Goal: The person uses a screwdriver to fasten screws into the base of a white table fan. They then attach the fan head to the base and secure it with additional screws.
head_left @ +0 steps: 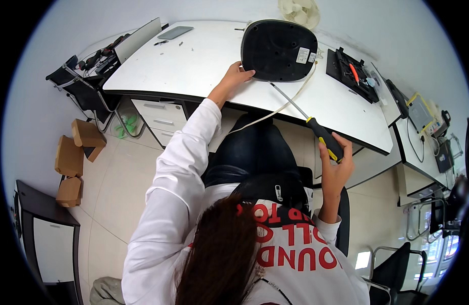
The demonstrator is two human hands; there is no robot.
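A fan lies on the white desk with the black underside of its base [275, 51] facing me. My left hand [237, 75] grips the lower left edge of this base, thumb on its face. Screw holes and white labels show on the underside. My right hand [338, 157] is closed round the black and yellow handle of a screwdriver [323, 138]. The tip of its long shaft points up toward the base's lower edge; whether they touch I cannot tell. From the base's right side a white power cord [295, 96] runs down over the desk edge toward my lap.
An open black tool case [354, 76] with an orange-handled tool lies on the right of the white desk [194, 66]. Beyond the base shows a cream round fan part [300, 11]. A grey flat object [175, 32] lies far left. Cardboard boxes [69, 155] stand on the floor.
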